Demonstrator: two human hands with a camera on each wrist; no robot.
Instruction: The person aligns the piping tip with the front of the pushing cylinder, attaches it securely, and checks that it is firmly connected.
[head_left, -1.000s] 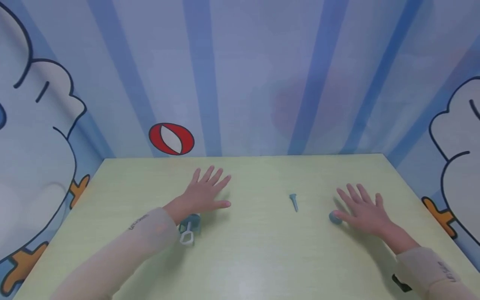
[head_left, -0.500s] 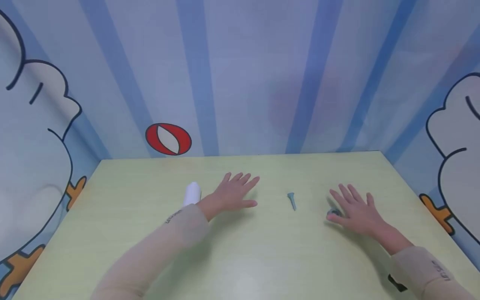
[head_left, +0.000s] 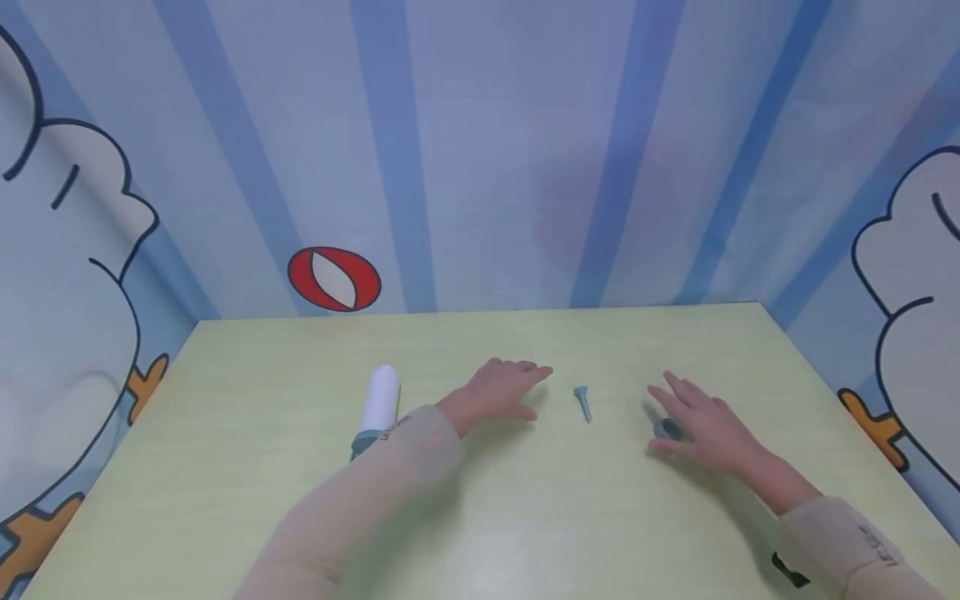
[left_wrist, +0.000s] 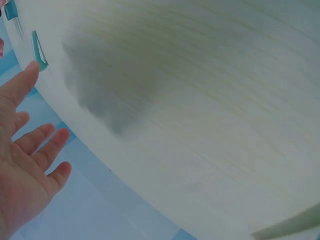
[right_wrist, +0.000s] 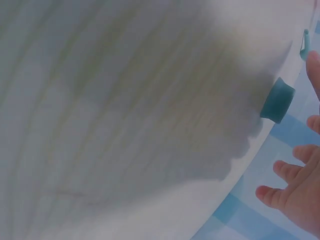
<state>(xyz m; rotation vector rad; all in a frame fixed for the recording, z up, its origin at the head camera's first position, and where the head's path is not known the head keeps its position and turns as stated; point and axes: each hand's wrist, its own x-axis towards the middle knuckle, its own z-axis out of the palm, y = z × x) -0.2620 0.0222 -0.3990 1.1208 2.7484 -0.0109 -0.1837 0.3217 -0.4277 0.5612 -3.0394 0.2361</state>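
Note:
My left hand hovers above the table, just left of a small teal peg with a wider head. Its fingers are loosely bent and hold nothing; in the left wrist view, a fingertip appears close to the peg. Beside a short round teal cap is my right hand, its thumb and forefinger spread on either side. The right wrist view shows that cap with a gap between it and the fingers. Whether a fingertip touches the cap in the head view, I cannot tell.
Left of my left arm lies a white cylinder with a teal end piece, partly hidden by the sleeve. The pale table meets a blue striped backdrop at its far edge.
My left hand has moved right toward the peg, its fingers bending, and the white cylinder has come into sight behind the arm. The right hand's fingers have bent a little near the cap.

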